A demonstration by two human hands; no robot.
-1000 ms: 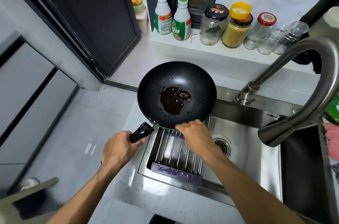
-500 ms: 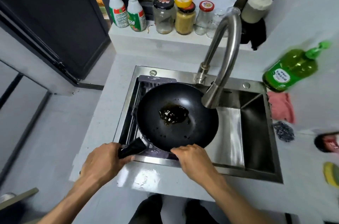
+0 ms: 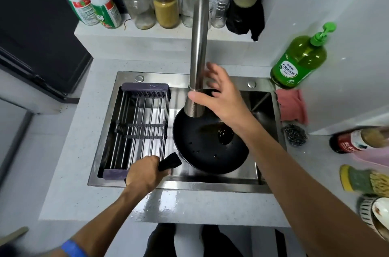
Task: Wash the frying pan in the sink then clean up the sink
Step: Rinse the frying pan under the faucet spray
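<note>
Frying pan (image 3: 202, 147) sits in the sink (image 3: 210, 185), right of the rack (image 3: 139, 128); our left hand (image 3: 145, 174) clamps its handle (image 3: 170, 162) at near left. Our right hand (image 3: 221, 99), fingers spread, hovers over the pan's far side, beside the faucet (image 3: 197, 52).

Black round non-stick frying pan (image 3: 202, 147), dark brown glossy residue (image 3: 225, 135) inside. Brushed silver steel sink (image 3: 179, 185); silver curved steel faucet (image 3: 197, 50). Dark purple-ended metal drying rack (image 3: 139, 128), grey bars. Pale grey speckled stone surface (image 3: 84, 151). Translucent green pump soap bottle (image 3: 299, 61), white label. Pink folded cloth (image 3: 291, 106). Dark grey steel wool scourer (image 3: 294, 134). Yellow-and-green sponge (image 3: 357, 180). Yellow-capped glass jar (image 3: 165, 4), mustard contents. Red-lidded clear jar (image 3: 188, 3). Blue wristband (image 3: 73, 248).
</note>
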